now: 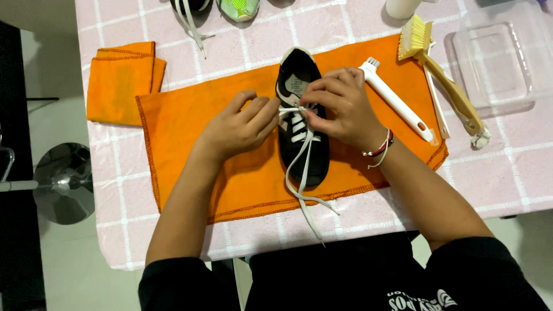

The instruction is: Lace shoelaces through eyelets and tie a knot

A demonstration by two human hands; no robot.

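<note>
- Tabletop (507,167) under a pink cloth with a white grid; it carries everything below
- Large orange cloth (190,150) spread flat across the middle, with a smaller folded orange cloth (118,80) off its far-left corner, edges touching or nearly so
- Clear plastic tub (495,60) at far right, standing apart from the orange cloth
- Black shoe (302,115) sits on the large orange cloth, centred in front of the person; long axis runs straight away from the body, one end near, the open collar far
- Parts of two more shoes, one black (193,6), one green (239,8), cut off by the far edge of the view
- Left hand (239,126) just left of the shoe, fingers curled, tips pinched on the white lace (303,173) at the upper eyelets
- Right hand (340,106) lies over the shoe's tongue area, fingers closed on the same lace; it covers more of the shoe and is the nearer of the two
- The two hands meet across the shoe's short axis; exactly which strand each pinches is hard to tell
- Loose lace ends trail toward the body, past the cloth hem
- Yellow-bristled wooden brush (443,75) and white slim brush (397,101) lie side by side right of the shoe, handles angled toward the near right
- Beaded bracelet (380,148) on the right wrist
</note>
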